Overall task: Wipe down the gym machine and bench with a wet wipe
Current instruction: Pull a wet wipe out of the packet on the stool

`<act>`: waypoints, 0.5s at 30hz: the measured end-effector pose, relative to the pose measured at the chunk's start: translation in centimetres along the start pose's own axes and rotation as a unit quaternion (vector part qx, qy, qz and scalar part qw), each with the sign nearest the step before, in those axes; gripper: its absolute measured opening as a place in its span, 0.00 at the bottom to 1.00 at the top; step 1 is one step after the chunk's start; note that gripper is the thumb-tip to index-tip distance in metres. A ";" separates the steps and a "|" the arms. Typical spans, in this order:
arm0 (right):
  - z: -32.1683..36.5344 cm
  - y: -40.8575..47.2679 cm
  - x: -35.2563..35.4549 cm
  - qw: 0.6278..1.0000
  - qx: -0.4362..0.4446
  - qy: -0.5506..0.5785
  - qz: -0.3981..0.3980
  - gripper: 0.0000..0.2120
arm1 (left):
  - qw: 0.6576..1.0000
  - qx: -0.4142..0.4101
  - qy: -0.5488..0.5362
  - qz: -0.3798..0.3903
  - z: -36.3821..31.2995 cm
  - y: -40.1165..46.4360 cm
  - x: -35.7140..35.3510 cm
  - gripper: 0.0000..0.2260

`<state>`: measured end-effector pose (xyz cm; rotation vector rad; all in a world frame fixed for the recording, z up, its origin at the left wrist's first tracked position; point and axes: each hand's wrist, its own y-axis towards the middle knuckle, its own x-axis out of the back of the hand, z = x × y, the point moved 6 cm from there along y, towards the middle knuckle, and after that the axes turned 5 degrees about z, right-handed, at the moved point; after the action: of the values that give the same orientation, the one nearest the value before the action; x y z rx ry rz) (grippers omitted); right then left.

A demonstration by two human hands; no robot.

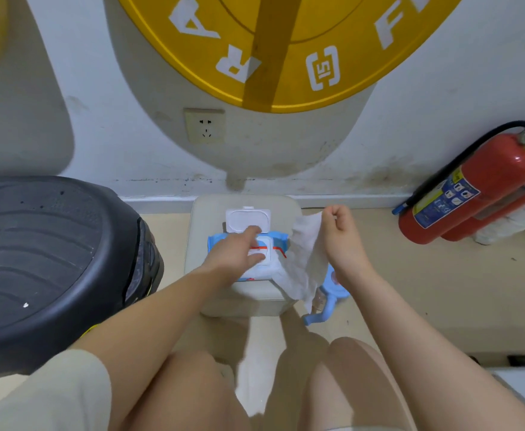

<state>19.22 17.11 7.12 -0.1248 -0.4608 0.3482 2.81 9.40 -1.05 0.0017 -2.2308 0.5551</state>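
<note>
Bare knees and a pale beige sleeve (68, 390) were seen nearest the camera, with both forearms stretched forward over a cream floor (441, 290). Just beyond them, a small cream stool (214, 213) was stood on that floor, and a blue pack of wet wipes (278, 241) was laid on its top, its white flip lid (248, 219) raised and tipped back toward the wall. The left hand (234, 253) was pressed flat on the pack, fingers fairly straight across the dispensing opening, the forefinger reaching the base of the lid. A red strip was noted on the pack's label, but its print was too small to be read. To the right of the pack, a white wet wipe (307, 259) was held up by the right hand (340, 231), pinched at its top corner between curled fingers, wrist bent, so that the sheet hung down past the stool's near right corner. A light blue plastic item (326, 306) was partly hidden behind the sheet on the floor. At the left, a large black ribbed moulded form (43, 259) was seen. Farther right, a red fire extinguisher (479, 188) with a yellow-and-blue label was leaned at the wall. On the white wall, a socket (205, 126) was mounted, and above it a yellow weight plate (286, 42) was marked "15" beside partial white letters.
</note>
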 end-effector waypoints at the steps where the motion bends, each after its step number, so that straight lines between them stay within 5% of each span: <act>1: -1.0 0.2 -0.2 0.999 -0.034 0.021 -0.010 0.09 | 0.998 -0.018 0.049 0.033 -0.2 0.1 -0.7 0.20; 4: -2.7 0.8 -0.5 0.992 -0.092 0.080 -0.026 0.12 | 0.971 -0.053 0.220 0.072 -0.6 0.3 -1.1 0.18; 6: -3.0 1.2 -0.7 0.989 -0.109 0.099 -0.021 0.12 | 0.955 -0.096 0.278 -0.021 -1.8 0.5 0.9 0.19; 8: -2.8 1.5 -0.6 0.987 -0.112 0.115 -0.023 0.12 | 0.944 -0.123 0.279 -0.127 -2.3 0.6 2.8 0.26; 10: -2.4 1.6 -0.1 0.984 -0.111 0.135 -0.042 0.11 | 0.965 -0.071 0.230 -0.106 -1.3 1.5 3.3 0.31; 12: -1.8 1.7 0.5 0.979 -0.116 0.156 -0.062 0.09 | 0.969 -0.082 0.224 -0.072 -1.0 1.4 2.7 0.24; 15: -1.5 2.1 0.8 0.978 -0.120 0.158 -0.064 0.08 | 0.943 -0.176 0.246 -0.138 -2.1 -0.1 3.0 0.11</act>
<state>19.94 19.34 5.73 -0.3782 -0.1933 0.1404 2.37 10.69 2.36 -0.0079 -1.7689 -0.0086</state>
